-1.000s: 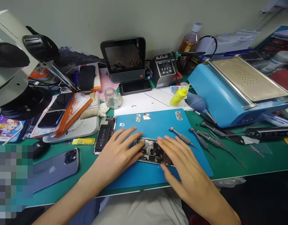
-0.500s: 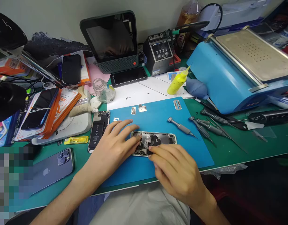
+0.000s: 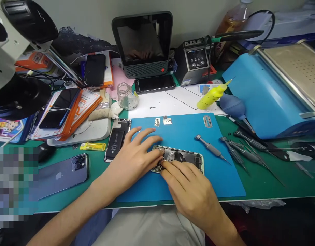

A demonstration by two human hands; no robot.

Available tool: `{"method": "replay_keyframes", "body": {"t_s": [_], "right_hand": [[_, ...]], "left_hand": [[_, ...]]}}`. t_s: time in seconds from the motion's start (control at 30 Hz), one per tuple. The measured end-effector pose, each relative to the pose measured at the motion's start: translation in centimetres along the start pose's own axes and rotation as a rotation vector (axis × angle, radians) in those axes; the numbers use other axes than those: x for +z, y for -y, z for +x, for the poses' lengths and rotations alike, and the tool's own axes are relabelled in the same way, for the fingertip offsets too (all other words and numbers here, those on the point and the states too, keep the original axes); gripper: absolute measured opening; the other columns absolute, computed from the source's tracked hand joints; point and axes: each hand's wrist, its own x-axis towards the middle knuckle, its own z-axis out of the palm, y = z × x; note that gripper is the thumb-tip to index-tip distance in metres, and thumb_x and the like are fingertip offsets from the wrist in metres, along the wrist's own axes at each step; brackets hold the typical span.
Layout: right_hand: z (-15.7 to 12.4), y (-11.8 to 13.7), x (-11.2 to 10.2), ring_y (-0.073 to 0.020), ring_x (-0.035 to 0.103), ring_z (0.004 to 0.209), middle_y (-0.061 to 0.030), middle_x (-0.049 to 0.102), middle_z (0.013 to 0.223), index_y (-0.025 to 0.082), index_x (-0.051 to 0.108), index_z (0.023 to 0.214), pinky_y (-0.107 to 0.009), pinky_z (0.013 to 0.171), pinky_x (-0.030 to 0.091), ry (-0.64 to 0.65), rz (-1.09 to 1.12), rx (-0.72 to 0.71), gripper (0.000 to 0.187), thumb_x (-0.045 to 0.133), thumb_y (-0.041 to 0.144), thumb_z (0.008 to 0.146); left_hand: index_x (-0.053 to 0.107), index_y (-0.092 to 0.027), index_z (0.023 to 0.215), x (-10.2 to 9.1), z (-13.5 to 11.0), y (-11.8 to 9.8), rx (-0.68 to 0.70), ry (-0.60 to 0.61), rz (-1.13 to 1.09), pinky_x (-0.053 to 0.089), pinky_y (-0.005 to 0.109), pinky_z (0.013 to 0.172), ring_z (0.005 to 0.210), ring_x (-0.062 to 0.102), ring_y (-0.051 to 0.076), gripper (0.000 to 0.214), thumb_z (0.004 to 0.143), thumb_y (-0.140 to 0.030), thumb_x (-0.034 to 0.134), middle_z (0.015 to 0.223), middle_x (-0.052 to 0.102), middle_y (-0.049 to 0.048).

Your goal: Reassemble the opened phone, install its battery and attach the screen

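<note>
An opened phone [image 3: 191, 158] lies on the blue mat with its inside facing up; dark parts and a crumpled silvery patch show in it. My left hand [image 3: 137, 159] reaches over its left end, index finger and thumb gripping there, the other fingers spread above the mat. Over the near side of the same phone, my right hand [image 3: 190, 191] is closed in a pinch, fingertips against the inner parts beside my left index finger. Whatever the right fingertips hold is hidden. A detached phone screen or body with a black battery [image 3: 117, 141] lies left of my left hand.
Screwdrivers [image 3: 211, 148] and tweezers lie on the right of the blue mat [image 3: 180, 188]. Small metal plates [image 3: 167, 120] rest near its far edge. A purple phone [image 3: 65, 174] and yellow case [image 3: 92, 146] are left. Behind stand a glass jar [image 3: 128, 97], yellow bottle [image 3: 211, 97] and blue machine [image 3: 249, 92].
The view has shifted, so everything sits further right in it. My right fingertips have moved left across the opened phone, close up to my left index finger.
</note>
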Motion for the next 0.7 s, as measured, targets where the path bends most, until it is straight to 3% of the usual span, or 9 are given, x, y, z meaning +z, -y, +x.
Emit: {"method": "replay_keyframes", "body": {"t_s": [0.2,0.47,0.7], "right_hand": [[0.79,0.38,-0.13,-0.0311,0.076,0.115,-0.0178,0.083,0.120,0.003,0.075,0.123,-0.047,0.102,0.058,0.009,-0.113,-0.054,0.027,0.054,0.002,0.106],[0.53,-0.52,0.11,-0.0282,0.077,0.115,-0.0159,0.083,0.118,0.008,0.074,0.117,-0.044,0.100,0.063,-0.032,0.067,0.010,0.025,0.056,-0.001,0.102],[0.49,-0.33,0.28,-0.0287,0.077,0.117,-0.0161,0.084,0.120,0.008,0.074,0.117,-0.044,0.102,0.060,-0.029,0.006,-0.009,0.025,0.057,-0.002,0.102]], "left_hand": [[0.079,-0.026,0.116,0.12,0.01,0.10,-0.016,-0.011,-0.009,0.033,0.063,0.127,0.152,0.055,0.034,0.024,0.116,-0.029,0.055,0.143,0.075,0.0028],[0.080,-0.026,0.109,0.27,0.08,0.42,-0.034,-0.007,-0.038,0.033,0.063,0.128,0.151,0.056,0.035,0.028,0.117,-0.032,0.055,0.142,0.075,0.0035],[0.081,-0.025,0.105,0.30,-0.09,0.54,-0.043,-0.004,-0.054,0.033,0.064,0.129,0.151,0.055,0.035,0.027,0.116,-0.032,0.057,0.143,0.074,0.0039]]}}
